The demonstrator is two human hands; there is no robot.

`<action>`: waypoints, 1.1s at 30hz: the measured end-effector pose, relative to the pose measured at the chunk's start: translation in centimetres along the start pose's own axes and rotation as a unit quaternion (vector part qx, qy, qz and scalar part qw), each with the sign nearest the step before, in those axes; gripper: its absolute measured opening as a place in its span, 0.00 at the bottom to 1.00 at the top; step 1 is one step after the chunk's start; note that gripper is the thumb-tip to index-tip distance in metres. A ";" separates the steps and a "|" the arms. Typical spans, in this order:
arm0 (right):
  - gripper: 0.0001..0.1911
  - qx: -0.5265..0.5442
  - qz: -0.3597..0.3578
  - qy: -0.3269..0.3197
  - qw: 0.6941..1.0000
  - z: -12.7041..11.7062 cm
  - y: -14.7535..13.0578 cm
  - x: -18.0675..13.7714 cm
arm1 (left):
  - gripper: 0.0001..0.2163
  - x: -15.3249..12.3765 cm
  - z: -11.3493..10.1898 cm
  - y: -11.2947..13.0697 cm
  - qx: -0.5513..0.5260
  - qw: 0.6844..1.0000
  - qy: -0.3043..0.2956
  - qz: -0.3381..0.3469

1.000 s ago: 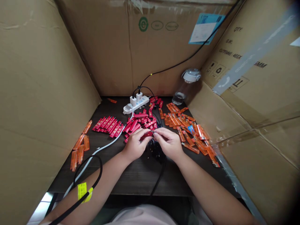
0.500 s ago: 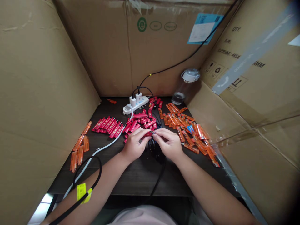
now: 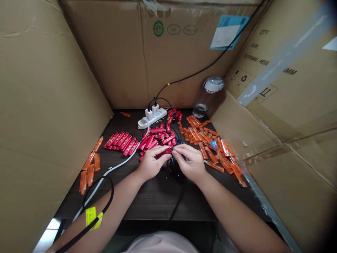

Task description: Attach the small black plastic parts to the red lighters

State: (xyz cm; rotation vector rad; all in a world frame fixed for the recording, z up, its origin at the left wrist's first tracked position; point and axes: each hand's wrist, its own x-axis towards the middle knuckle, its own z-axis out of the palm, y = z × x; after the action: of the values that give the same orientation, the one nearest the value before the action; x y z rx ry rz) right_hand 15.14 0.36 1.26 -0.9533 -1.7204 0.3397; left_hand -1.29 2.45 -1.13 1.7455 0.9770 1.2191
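Observation:
My left hand grips a red lighter between thumb and fingers, in the middle of the dark table. My right hand pinches at the lighter's right end, where a small dark and metallic top shows; its fingertips partly hide that end. Just beyond my hands lies a loose heap of red lighters. A row of red lighters with black tops lies to the left. Under and beside the right fingertips is a pile of small black glossy parts, too small to make out singly.
Orange see-through lighters are strewn at right, with smaller stacks at left. A white power strip with plugs and a water bottle stand at the back. Cables cross the table. Cardboard walls enclose three sides.
My left fingers have shifted slightly along the red lighter, so more of its body shows. My right hand stays at its end. The piles look unchanged.

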 end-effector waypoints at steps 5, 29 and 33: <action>0.05 0.002 -0.006 0.017 1.000 0.0 -0.4 0.0 | 0.11 0.0 0.1 0.2 -0.002 1.000 0.007 0.005; 0.05 0.049 0.022 -0.007 0.999 0.1 -1.8 -0.5 | 0.10 -0.3 -0.4 1.0 0.039 0.984 0.006 0.174; 0.05 0.046 0.010 -0.009 0.999 0.1 -1.9 -0.7 | 0.12 -0.2 -0.5 1.4 0.070 0.976 0.013 0.207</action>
State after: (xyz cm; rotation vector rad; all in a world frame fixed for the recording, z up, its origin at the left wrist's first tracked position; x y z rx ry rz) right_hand 14.28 -1.34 2.04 -0.9028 -1.6989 0.4381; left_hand -1.57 1.76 0.16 2.1227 0.7467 1.4614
